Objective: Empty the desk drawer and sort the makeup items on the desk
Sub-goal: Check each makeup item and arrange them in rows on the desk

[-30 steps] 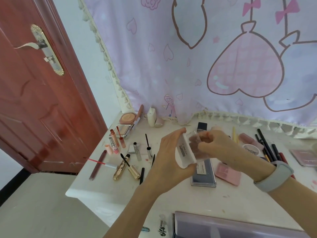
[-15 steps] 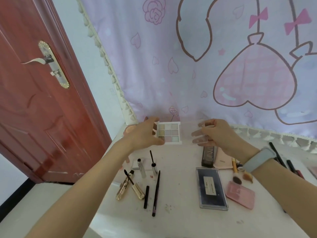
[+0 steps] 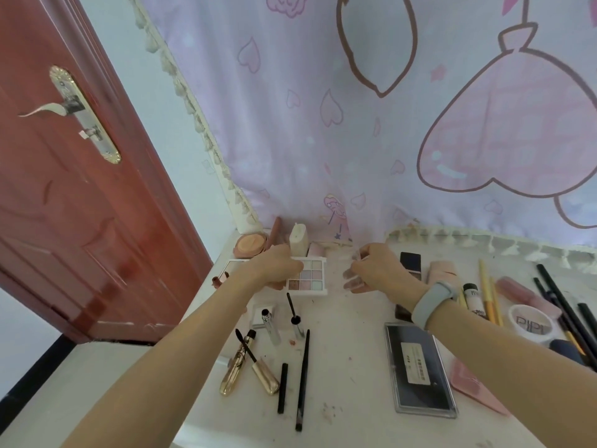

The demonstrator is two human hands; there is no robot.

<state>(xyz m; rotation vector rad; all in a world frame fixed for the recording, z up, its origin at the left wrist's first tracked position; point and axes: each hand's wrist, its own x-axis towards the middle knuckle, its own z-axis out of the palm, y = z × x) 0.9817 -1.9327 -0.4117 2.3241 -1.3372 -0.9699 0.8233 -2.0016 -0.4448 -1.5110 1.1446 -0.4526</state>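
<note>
Plainly the sorting is well under way: many makeup items already lie spread over the desk [image 3: 349,376], with mascaras and pencils toward its left edge and brushes and pencils toward the right. The left hand [image 3: 274,266] grasps the eyeshadow palette [image 3: 308,277] at its left end, low at the desk's back edge near the left corner. The right hand [image 3: 374,270] pinches what looks like a clear lid [image 3: 353,281] just beside it. The drawer is out of view, so I cannot tell what remains inside.
</note>
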